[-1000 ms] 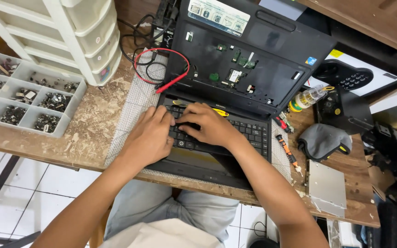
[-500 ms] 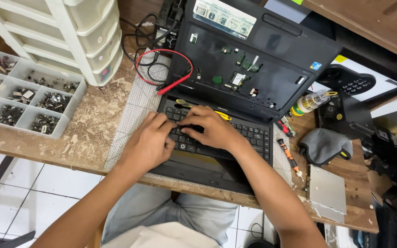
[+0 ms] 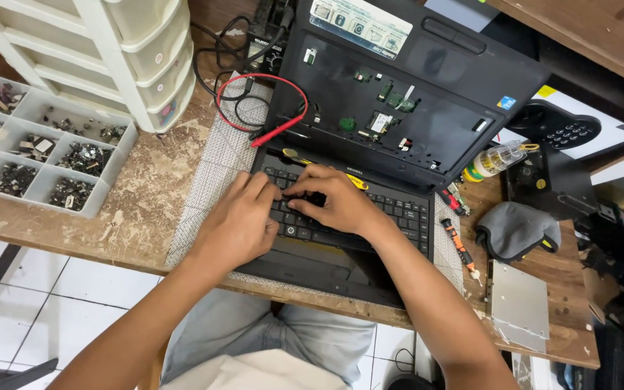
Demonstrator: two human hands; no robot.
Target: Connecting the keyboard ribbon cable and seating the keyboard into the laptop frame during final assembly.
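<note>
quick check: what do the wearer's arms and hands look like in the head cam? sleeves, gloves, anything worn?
Both arms are bare from the frame's lower edge to the fingertips: no sleeves in view. The left hand and right hand wear no gloves, and no rings, watch or wristbands show. No tape or markings can be seen on them. Nails look short and unpainted, though they are small in this view.

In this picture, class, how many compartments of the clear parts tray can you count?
6 at least: the clear parts tray at the bench's left shows two rows of three compartments holding small dark parts; more may be hidden past the left edge.
</note>
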